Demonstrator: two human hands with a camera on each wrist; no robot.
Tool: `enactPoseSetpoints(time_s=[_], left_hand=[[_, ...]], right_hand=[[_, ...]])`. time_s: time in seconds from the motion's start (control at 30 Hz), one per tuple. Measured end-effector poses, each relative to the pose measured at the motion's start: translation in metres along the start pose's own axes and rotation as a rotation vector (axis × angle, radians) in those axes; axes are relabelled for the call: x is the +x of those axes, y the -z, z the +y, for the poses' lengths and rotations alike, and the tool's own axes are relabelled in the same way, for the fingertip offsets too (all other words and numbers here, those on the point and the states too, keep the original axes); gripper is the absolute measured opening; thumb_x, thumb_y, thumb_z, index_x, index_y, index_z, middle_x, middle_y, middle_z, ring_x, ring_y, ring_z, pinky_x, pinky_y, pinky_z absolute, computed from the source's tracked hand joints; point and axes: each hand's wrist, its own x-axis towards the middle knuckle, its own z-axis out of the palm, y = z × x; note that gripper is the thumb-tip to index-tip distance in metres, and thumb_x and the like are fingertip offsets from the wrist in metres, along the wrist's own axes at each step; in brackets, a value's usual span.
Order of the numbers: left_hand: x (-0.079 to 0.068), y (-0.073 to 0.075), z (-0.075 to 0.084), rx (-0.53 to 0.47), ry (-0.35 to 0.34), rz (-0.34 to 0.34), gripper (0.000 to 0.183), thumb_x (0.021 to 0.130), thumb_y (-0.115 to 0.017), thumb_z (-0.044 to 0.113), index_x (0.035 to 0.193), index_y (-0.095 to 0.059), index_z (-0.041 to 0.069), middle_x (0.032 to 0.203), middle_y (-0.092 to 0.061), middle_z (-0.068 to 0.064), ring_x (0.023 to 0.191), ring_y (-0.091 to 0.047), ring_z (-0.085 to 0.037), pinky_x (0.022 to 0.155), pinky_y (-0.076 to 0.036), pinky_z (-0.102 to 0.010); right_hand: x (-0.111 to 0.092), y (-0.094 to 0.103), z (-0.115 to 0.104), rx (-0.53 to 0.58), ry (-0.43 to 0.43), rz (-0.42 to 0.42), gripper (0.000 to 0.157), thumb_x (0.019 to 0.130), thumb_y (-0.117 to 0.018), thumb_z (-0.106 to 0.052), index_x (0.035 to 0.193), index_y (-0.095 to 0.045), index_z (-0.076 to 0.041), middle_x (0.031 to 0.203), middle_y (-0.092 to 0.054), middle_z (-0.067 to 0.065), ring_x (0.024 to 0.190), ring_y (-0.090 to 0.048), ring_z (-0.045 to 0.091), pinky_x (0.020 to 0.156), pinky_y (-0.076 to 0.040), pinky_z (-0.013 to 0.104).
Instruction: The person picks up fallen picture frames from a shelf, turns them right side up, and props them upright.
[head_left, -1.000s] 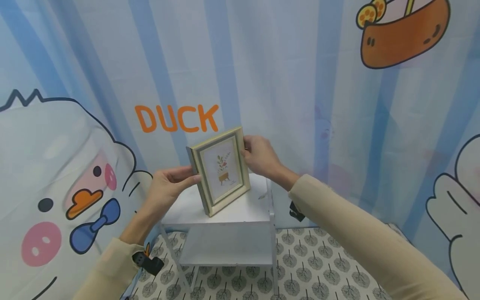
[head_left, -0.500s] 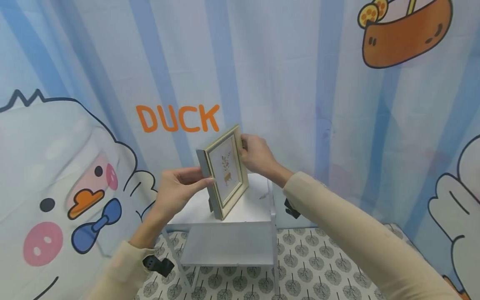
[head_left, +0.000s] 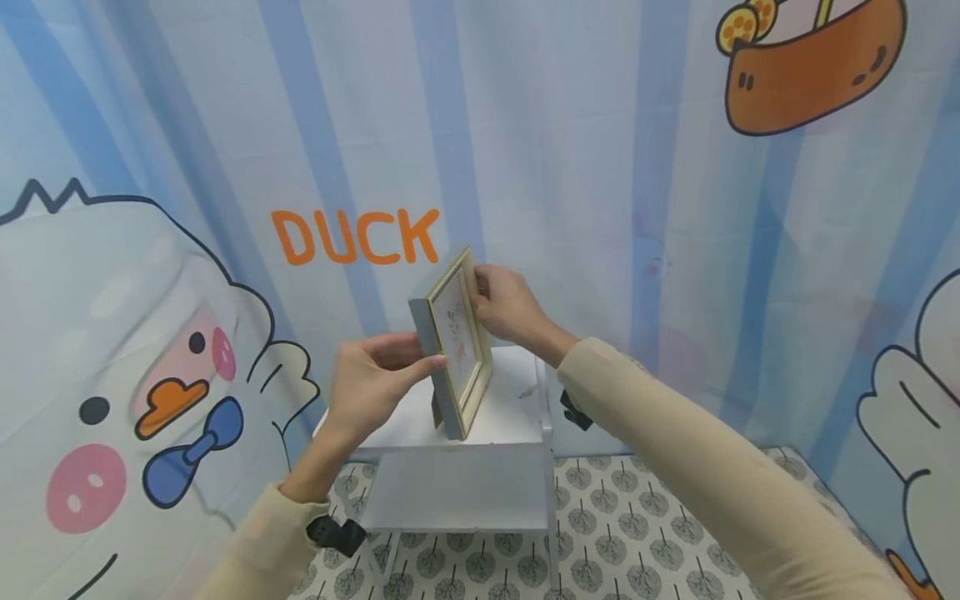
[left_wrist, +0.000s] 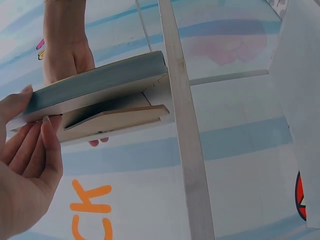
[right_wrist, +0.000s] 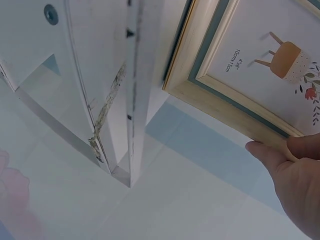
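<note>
A cream picture frame (head_left: 474,392) with a plant print stands upright on the white shelf top (head_left: 513,417), turned so its grey left side shows. My left hand (head_left: 375,383) pinches that side between thumb and fingers. On the opposite side edge, my right hand (head_left: 510,304) grips with thumb and curled fingers. Seen from the left wrist, the frame's grey edge (left_wrist: 100,82) has a stand flap (left_wrist: 117,120) jutting out behind it. The right wrist view has the printed picture (right_wrist: 270,65) close up, with the thumb on the border.
Below the top, the white unit has a lower shelf (head_left: 457,492). A striped blue curtain (head_left: 555,167) with cartoon prints hangs close behind it. Tree-patterned flooring (head_left: 622,533) lies underneath. In the right wrist view, a worn, chipped edge (right_wrist: 107,105) runs along the unit.
The picture frame has turned, its left side coming right and nearer, so its face shows narrower. My left hand has moved right with it; my right hand has shifted slightly left.
</note>
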Motion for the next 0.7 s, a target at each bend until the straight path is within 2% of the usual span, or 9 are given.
enactPoseSetpoints(time_s=[0.3, 0.5, 0.7], left_hand=[[-0.001, -0.011, 0.005, -0.01, -0.03, 0.023, 0.031, 0.084, -0.09, 0.014, 0.111, -0.081, 0.005, 0.098, -0.082, -0.015, 0.084, -0.079, -0.005, 0.081, -0.066, -0.027], [-0.001, -0.013, 0.006, 0.006, -0.015, 0.02, 0.031, 0.084, -0.09, 0.016, 0.112, -0.081, 0.006, 0.1, -0.083, -0.014, 0.085, -0.08, -0.007, 0.081, -0.066, -0.027], [0.0, -0.014, 0.008, 0.016, -0.003, 0.006, 0.031, 0.085, -0.09, 0.018, 0.112, -0.081, 0.008, 0.1, -0.083, -0.012, 0.087, -0.08, -0.013, 0.081, -0.066, -0.027]], right_hand=[[0.003, 0.0, 0.002, 0.005, 0.01, -0.034, 0.046, 0.107, -0.052, -0.006, 0.154, -0.049, -0.002, 0.158, -0.054, 0.018, 0.143, -0.058, 0.036, 0.112, -0.055, 0.042], [0.001, 0.009, 0.0, -0.005, 0.036, -0.071, 0.049, 0.109, -0.049, -0.014, 0.157, -0.046, -0.005, 0.158, -0.055, 0.016, 0.139, -0.062, 0.034, 0.11, -0.057, 0.045], [-0.006, 0.021, -0.008, -0.115, 0.074, -0.052, 0.052, 0.108, -0.049, -0.014, 0.159, -0.044, -0.006, 0.161, -0.051, 0.016, 0.142, -0.058, 0.037, 0.116, -0.053, 0.049]])
